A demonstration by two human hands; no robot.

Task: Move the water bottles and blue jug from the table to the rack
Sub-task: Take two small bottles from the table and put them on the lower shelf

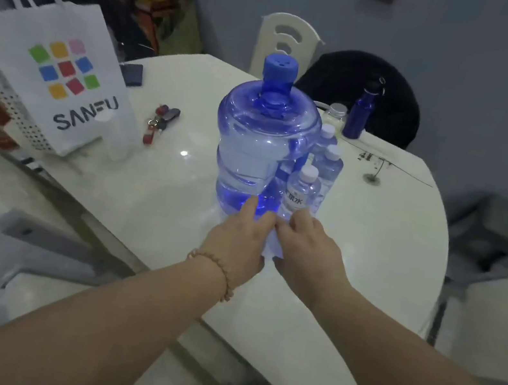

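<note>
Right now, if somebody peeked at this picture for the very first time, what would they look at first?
Probably the big blue jug with its blue cap, standing in the middle of the white table. Next, the left hand and right hand, close together on something pale at the jug's base, with small water bottles clustered at its right. The white paper bag with coloured squares stands at the table's left edge.
</note>
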